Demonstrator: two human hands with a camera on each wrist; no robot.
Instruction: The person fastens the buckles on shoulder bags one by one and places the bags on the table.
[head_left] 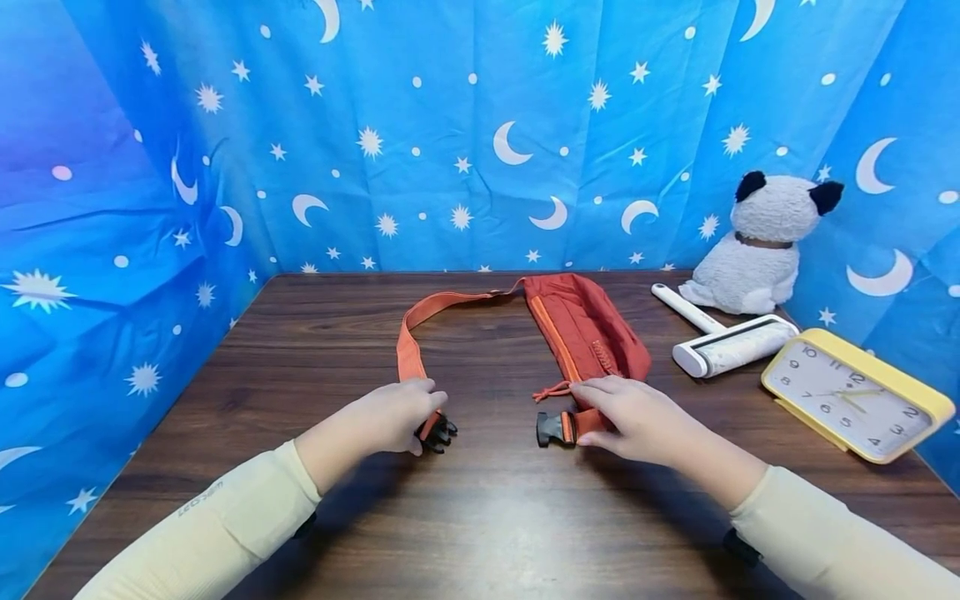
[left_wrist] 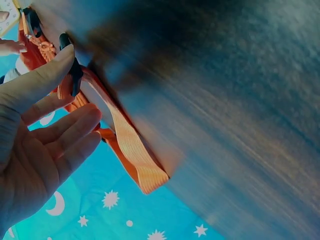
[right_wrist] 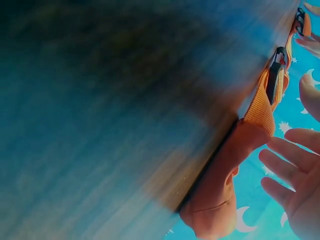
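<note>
A red waist bag with an orange zipper lies on the wooden table, its orange strap curving out to the left. At the strap's free end is the black pronged half of a buckle; my left hand pinches it between thumb and fingertips, the other fingers loosely bent. The black socket half sits on a short strap at the bag's near end. My right hand is over that short strap, its fingers spread and relaxed beside the bag, thumb apart from them.
To the right lie a white lint roller and a yellow-framed clock, tilted back. Behind them sits a white plush toy with black ears. A blue curtain with moons and stars hangs along the table's back and sides.
</note>
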